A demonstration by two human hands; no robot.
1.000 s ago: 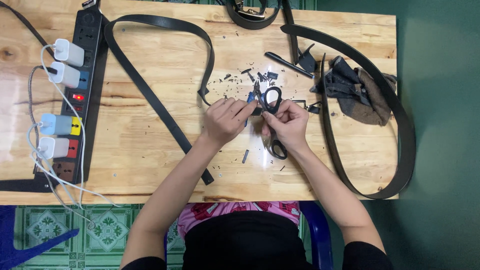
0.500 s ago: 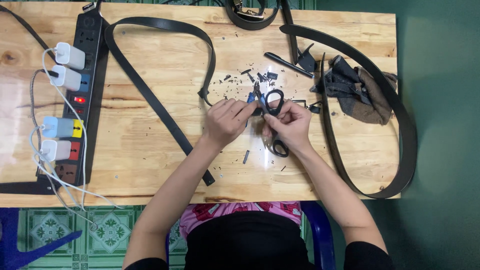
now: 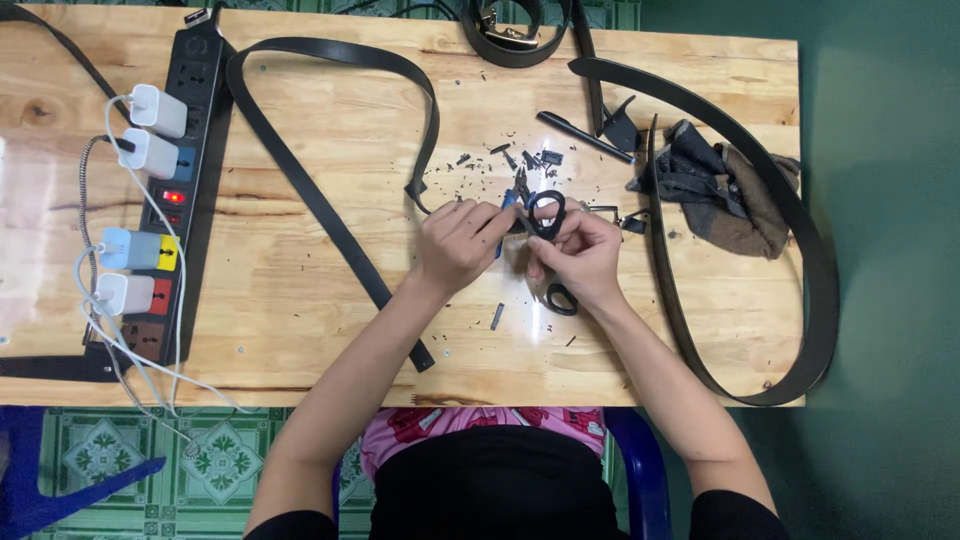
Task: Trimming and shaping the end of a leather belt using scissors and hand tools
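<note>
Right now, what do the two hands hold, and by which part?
The right hand grips black scissors by the handle loops; the left hand pinches something small, too hidden to name.

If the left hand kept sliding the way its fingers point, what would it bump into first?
The left hand points rightward, toward the black-handled scissors and the right hand. It would probably meet the scissors first; they already seem to touch its fingertips, though contact is hard to judge.

A pale wooden table (image 3: 300, 340) stands on green patterned floor tiles (image 3: 100, 450), beside a blue chair (image 3: 640, 470).

Both hands (image 3: 520, 245) work black scissors (image 3: 548, 215) over a wooden table (image 3: 300, 330).
</note>
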